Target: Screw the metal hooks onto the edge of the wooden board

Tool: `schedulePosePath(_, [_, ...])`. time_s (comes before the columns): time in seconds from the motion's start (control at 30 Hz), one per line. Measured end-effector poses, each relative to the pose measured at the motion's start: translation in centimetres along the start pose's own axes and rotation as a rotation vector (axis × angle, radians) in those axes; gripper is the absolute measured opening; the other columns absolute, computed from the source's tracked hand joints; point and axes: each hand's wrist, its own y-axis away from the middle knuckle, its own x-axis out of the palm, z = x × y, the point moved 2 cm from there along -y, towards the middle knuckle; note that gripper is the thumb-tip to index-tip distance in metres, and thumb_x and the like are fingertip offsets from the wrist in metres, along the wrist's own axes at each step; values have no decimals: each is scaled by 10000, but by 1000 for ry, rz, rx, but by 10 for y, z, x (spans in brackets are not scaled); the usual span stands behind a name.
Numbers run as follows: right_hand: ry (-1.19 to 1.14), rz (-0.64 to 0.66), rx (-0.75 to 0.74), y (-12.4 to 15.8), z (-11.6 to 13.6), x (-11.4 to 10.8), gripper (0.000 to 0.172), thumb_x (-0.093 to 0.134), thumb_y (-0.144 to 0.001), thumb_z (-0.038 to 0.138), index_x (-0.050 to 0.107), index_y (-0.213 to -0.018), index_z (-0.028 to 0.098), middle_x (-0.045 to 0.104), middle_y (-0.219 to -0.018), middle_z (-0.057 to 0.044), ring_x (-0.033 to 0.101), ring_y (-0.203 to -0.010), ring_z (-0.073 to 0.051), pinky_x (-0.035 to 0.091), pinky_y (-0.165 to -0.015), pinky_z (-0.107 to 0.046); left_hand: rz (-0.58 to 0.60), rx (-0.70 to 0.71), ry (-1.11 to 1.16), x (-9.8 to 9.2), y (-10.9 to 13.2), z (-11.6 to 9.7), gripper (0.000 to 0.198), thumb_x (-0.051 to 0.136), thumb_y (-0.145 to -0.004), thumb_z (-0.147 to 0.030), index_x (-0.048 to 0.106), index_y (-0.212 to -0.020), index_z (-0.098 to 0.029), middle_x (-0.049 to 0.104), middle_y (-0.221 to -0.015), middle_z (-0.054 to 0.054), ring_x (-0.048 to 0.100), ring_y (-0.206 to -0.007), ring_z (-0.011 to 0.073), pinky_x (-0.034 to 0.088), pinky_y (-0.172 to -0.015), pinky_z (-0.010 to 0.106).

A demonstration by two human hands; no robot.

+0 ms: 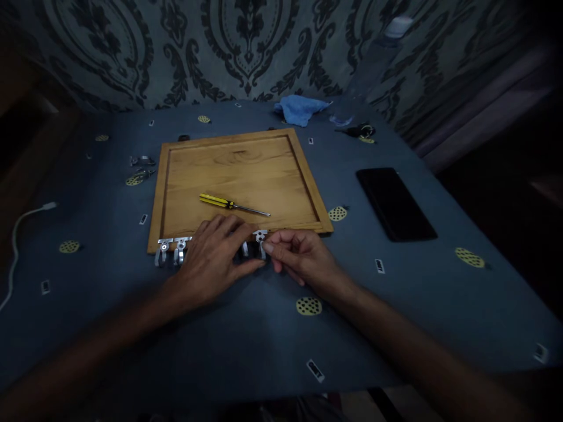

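A wooden board [264,170] with a raised rim lies flat on a blue cloth-covered table [396,293]. Silver metal hooks [171,249] sit along its near edge. My left hand [213,261] rests palm down over the middle of that edge, fingers spread across the rim. My right hand [299,255] pinches a silver hook [260,240] at the edge with thumb and forefinger. On the board lies a yellow-and-black screwdriver [229,204], its tip pointing right.
A black phone [396,202] lies right of the board. A blue rag [299,108] and small dark items [358,130] sit at the back. Loose metal hooks [141,166] lie at the left, and a white cable [21,234] runs along the left edge.
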Motion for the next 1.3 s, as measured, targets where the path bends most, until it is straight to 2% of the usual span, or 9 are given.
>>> schedulePosePath(0.2, [31, 23, -17, 2, -1, 0, 414, 781, -783, 593, 661, -782, 197, 545, -513, 88, 327, -344, -39, 254, -316, -191, -5, -32, 31, -1, -2, 0, 388, 771, -918, -448, 672, -1200, -200, 695, -1128, 68, 626, -1042, 287, 507, -869, 430])
schedulePosePath(0.3, [119, -35, -80, 4, -2, -1, 376, 755, -826, 567, 675, -797, 200, 571, -546, 66, 375, -378, -55, 308, -349, -203, 3, -41, 47, -2, -2, 1, 353, 760, -925, -447, 677, -1176, -215, 690, -1109, 61, 627, -1038, 283, 509, -864, 424])
schedulePosePath(0.43, [381, -248, -325, 8, -2, -6, 224, 678, -914, 411, 717, -847, 201, 688, -661, 1, 579, -527, -111, 471, -518, -243, 9, -63, 106, -5, -2, 3, 290, 764, -925, -383, 674, -1134, -202, 678, -1110, 62, 633, -1048, 277, 519, -894, 423])
schedulePosePath(0.5, [561, -309, -463, 10, -2, -8, 158, 637, -945, 325, 737, -913, 206, 737, -730, -20, 648, -611, -141, 517, -600, -265, 14, -74, 139, -5, -1, 4, 285, 765, -924, -361, 669, -1129, -187, 675, -1111, 67, 637, -1051, 276, 525, -915, 430])
schedulePosePath(0.6, [791, -313, -652, 11, -4, -10, 158, 582, -984, 232, 737, -980, 202, 766, -826, -37, 701, -716, -164, 556, -691, -283, 8, -76, 168, -6, -1, 6, 278, 764, -920, -347, 662, -1126, -190, 676, -1107, 64, 642, -1060, 274, 531, -932, 427])
schedulePosePath(0.7, [943, -305, -759, 9, -8, -13, 188, 547, -1013, 200, 734, -1033, 193, 738, -846, -41, 711, -760, -167, 558, -698, -274, 1, -69, 173, -6, -1, 6, 266, 761, -916, -334, 661, -1122, -197, 680, -1113, 66, 648, -1070, 275, 534, -937, 418])
schedulePosePath(0.83, [1036, -301, -775, 8, -11, -16, 214, 529, -1033, 230, 733, -1080, 185, 692, -870, -45, 682, -735, -160, 554, -656, -272, 10, -71, 152, -7, -1, 5, 266, 749, -917, -321, 666, -1133, -192, 684, -1111, 74, 651, -1073, 284, 538, -938, 431])
schedulePosePath(1.3, [1117, -212, -739, 10, -12, -11, 271, 502, -1055, 231, 711, -1218, 176, 698, -1015, -86, 710, -854, -178, 610, -722, -300, 30, -37, 40, -5, -2, 2, 309, 767, -917, -377, 694, -1152, -191, 704, -1130, 78, 637, -1080, 302, 526, -911, 457])
